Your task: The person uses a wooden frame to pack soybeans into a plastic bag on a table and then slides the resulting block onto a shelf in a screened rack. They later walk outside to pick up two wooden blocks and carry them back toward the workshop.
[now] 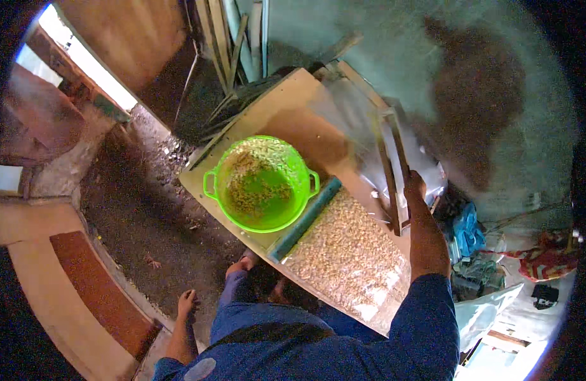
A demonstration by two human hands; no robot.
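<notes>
My right hand (415,185) is closed around the near side of a long, narrow wooden frame (389,168). The frame lies over clear plastic sheeting (436,166) at the right end of a wooden table. My left hand (188,302) hangs low beside the table, fingers loosely apart and holding nothing. On the table, pale bean-like pieces (347,251) are spread in a flat layer that shines like plastic in places. A blue-green bar (305,219) lies along that layer's left edge. Left of the bar sits a bright green two-handled basin (262,216) with similar pieces clinging inside.
The tabletop (299,89) reaches away from me at a slant. Wooden poles (232,41) lean behind it. A blue plastic bag (469,233) and cloths lie on the right. A curved low ledge (58,286) runs along the left, beside the dark floor (137,216).
</notes>
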